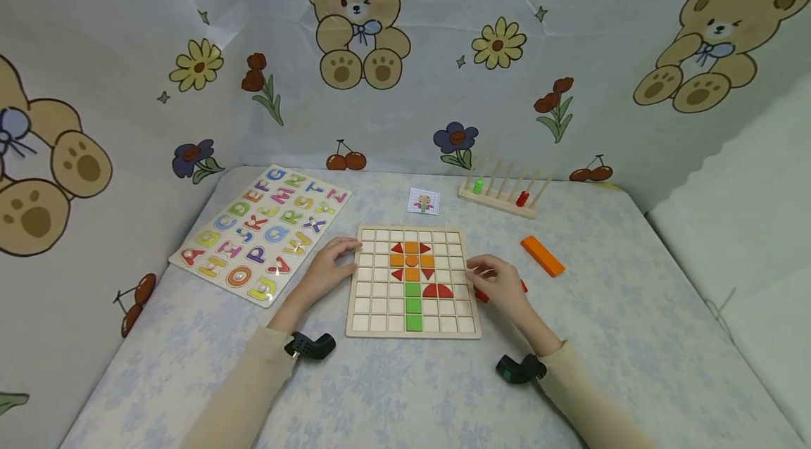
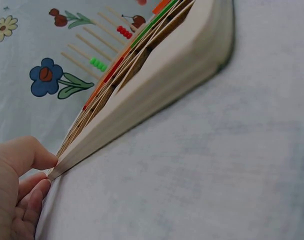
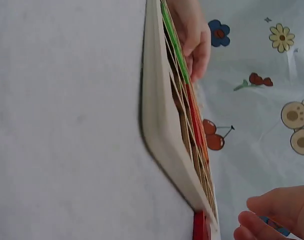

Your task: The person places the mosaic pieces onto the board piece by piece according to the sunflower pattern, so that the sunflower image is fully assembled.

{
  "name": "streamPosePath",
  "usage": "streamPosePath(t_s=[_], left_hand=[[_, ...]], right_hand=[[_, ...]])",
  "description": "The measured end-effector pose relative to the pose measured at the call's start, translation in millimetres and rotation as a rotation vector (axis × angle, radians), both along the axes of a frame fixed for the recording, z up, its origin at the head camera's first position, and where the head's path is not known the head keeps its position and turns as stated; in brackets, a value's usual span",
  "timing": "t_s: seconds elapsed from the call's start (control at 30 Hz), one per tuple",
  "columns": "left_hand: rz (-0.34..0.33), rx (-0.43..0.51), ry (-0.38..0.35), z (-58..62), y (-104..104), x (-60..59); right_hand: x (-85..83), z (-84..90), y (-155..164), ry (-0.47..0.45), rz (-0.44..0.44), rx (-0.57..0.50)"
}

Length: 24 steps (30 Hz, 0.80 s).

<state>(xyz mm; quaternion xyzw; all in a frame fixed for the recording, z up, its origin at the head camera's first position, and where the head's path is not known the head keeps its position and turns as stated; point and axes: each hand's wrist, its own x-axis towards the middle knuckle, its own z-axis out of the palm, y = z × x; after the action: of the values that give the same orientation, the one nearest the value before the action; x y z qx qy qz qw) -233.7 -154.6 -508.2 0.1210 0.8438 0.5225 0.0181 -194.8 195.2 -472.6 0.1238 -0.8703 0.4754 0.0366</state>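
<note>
A square, pale wooden grid board (image 1: 378, 305) with a bright tile flower lies on the counter (image 1: 405, 400) between two hands.
Head view: the flower has one orange disc (image 1: 412, 261), four orange squares (image 1: 411, 247), four red triangles (image 1: 428, 273), three green squares (image 1: 414, 305) and two rounded red tiles (image 1: 445, 291). At the board's nine o'clock, the left hand (image 1: 324, 270) rests relaxed fingers on its edge; near three o'clock, the right hand (image 1: 505, 287) is beside partly hidden red pieces (image 1: 482, 295). Around the board: one alphabet board (image 1: 212, 283) at ten, one card (image 1: 415, 193) at twelve, one bead frame (image 1: 494, 204) at one, one orange bar (image 1: 543, 256) toward three. Left wrist view: the fingers touch the board's rim. Right wrist view: the fingers are loosely bent, released, apart from the board.
</note>
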Motion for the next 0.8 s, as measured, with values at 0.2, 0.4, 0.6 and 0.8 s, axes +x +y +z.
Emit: streamPosePath(t_s=[0.2,0.4,0.6,0.8], left_hand=[[0.000,-0.007,0.009,1.9,0.9,1.0],[0.003,-0.019,0.010,4.4,1.0,1.1],[0.008,-0.012,0.004,3.7,1.3,1.9],[0.003,-0.010,0.008,2.5,1.3,1.7]], right_hand=[[-5.6,-4.9,22.4,-0.072,-0.032,0.134],[-6.8,-9.0,21.2,-0.054,0.008,0.162],[-6.8,-12.5,21.4,-0.048,-0.011,0.146],[-7.3,-15.9,24.7,-0.028,-0.091,0.151]])
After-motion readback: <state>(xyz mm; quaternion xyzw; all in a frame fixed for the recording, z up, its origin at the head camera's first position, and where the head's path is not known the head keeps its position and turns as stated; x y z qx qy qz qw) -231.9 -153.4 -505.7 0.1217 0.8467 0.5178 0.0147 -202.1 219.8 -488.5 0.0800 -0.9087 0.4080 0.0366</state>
